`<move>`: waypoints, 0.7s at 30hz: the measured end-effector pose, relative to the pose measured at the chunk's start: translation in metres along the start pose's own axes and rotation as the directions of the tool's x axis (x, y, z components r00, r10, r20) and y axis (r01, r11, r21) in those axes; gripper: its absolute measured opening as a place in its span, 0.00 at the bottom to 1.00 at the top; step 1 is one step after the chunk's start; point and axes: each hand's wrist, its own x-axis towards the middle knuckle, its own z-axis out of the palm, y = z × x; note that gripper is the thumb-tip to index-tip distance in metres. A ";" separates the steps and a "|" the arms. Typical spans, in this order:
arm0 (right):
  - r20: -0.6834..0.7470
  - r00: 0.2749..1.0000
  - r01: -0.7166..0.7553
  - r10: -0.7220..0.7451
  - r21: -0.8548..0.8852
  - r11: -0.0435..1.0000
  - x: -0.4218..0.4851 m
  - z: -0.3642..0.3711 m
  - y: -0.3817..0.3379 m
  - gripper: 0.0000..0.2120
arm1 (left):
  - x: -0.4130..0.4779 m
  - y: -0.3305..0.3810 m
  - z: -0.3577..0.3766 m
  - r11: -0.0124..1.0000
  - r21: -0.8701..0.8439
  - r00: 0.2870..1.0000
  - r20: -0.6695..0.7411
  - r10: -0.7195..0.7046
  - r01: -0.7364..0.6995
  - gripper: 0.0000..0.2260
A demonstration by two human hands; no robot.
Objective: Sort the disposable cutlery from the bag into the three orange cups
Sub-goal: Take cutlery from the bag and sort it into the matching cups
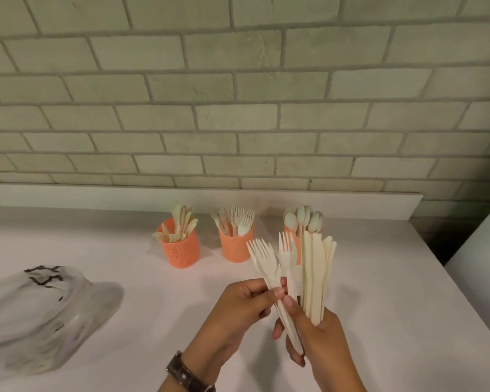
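1. Head view, looking down at a white bench [130, 292] set against a pale brick wall [238, 94]. Both hands are raised over the near right part of the bench.
2. The left hand [246, 309], with a wristwatch [187, 374] on its wrist, pinches a few cream plastic forks [262, 258] by their necks between thumb and fingertips. The tines fan upward.
3. The right hand [320, 335] is curled round an upright bundle of cream plastic knives [316, 273]. The fork handles also run down across its fingers, so both hands touch the forks.
4. Three orange mesh cups stand in a row near the wall. The left cup [180, 250] holds knives and the middle cup [235, 246] holds forks. The right cup [297, 251], partly hidden behind the held cutlery, holds spoons.
5. A crumpled clear plastic bag [40, 315] lies at the left of the bench, well apart from the cups. I cannot tell whether any cutlery is inside it.
6. The step in hand looks like parting the forks from the knives. To do it well, the left hand should draw the forks straight out along their handles while the right hand squeezes the knives firmly, so none slips. The forks then go handles-down into the middle cup and the knives into the left cup.
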 end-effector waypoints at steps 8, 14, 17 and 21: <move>0.124 0.984 -0.141 0.127 0.114 0.983 0.002 0.006 0.001 0.20 | 0.003 -0.006 -0.012 0.998 -0.056 1.000 0.013 0.000 0.000 0.15; 0.189 0.969 -0.178 0.160 0.082 0.981 0.005 0.006 0.002 0.25 | 0.005 -0.012 -0.018 0.981 -0.156 0.993 0.025 -0.114 0.116 0.13; 0.201 0.966 -0.177 0.160 0.070 0.982 0.006 0.006 0.005 0.23 | 0.007 -0.013 -0.020 0.978 -0.157 0.990 0.037 -0.135 0.139 0.14; 0.185 0.971 -0.172 0.154 0.082 0.982 0.007 0.008 0.009 0.23 | 0.011 -0.009 -0.021 0.986 -0.077 0.986 0.090 -0.139 0.146 0.11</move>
